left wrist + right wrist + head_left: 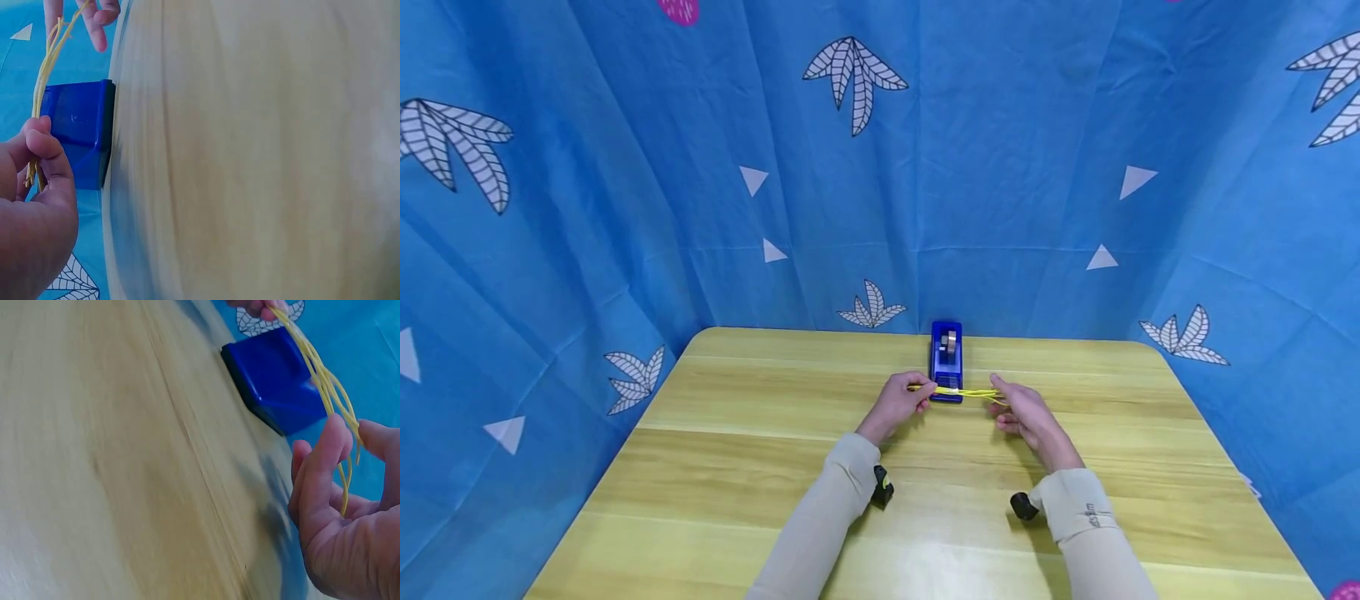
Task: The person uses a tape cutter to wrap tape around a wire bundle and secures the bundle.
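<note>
A thin bundle of yellow strands (977, 392) stretches between the two hands, just over the near end of a blue tape dispenser (946, 358). My left hand (904, 398) pinches one end between thumb and forefinger, and short ends poke out below the grip in the left wrist view. A pale wrap, seemingly clear tape, shows on the strands beside that hand. At the other end my right hand (350, 506) has its thumb and fingers apart. The strands splay out between them, and one loop meets the thumb tip. The dispenser carries a small tape roll (951, 342).
The dispenser stands near the back edge of a light wooden table (760, 467). Behind and beside the table hangs a blue patterned curtain (1000, 150). Black wrist devices (882, 487) are worn at both cuffs.
</note>
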Demonstrator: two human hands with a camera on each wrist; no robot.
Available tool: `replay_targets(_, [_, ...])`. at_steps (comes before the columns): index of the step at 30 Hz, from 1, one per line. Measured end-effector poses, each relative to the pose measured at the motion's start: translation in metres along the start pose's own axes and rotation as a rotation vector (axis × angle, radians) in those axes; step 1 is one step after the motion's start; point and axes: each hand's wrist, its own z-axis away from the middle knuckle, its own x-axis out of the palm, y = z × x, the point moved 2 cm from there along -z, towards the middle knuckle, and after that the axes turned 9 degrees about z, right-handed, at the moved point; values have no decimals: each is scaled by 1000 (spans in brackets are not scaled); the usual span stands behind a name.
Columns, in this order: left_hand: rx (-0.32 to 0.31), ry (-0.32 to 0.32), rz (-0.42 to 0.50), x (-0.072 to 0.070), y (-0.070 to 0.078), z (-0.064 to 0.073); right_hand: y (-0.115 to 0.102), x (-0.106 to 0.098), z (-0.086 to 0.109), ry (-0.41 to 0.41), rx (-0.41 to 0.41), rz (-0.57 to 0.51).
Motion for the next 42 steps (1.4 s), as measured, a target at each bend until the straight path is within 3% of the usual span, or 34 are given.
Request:
replay_targets(10, [36, 16, -11, 2, 2, 2, 0, 3, -2, 13, -3, -67])
replay_targets(18, [54, 18, -81, 3, 1, 4, 0, 4, -5, 11, -111, -241])
replay_targets(22, [82, 16, -154, 4, 2, 4, 0, 4, -6, 9, -155, -231])
replay_targets(29, [149, 57, -395, 3, 5, 4, 0, 5, -9, 46, -206, -102])
replay_targets(36, [166, 22, -283, 1, 6, 2, -6, 11, -6, 64, -202, -43])
replay_targets(42, [184, 25, -253, 0, 5, 1, -12, 17, -3, 79, -117, -157])
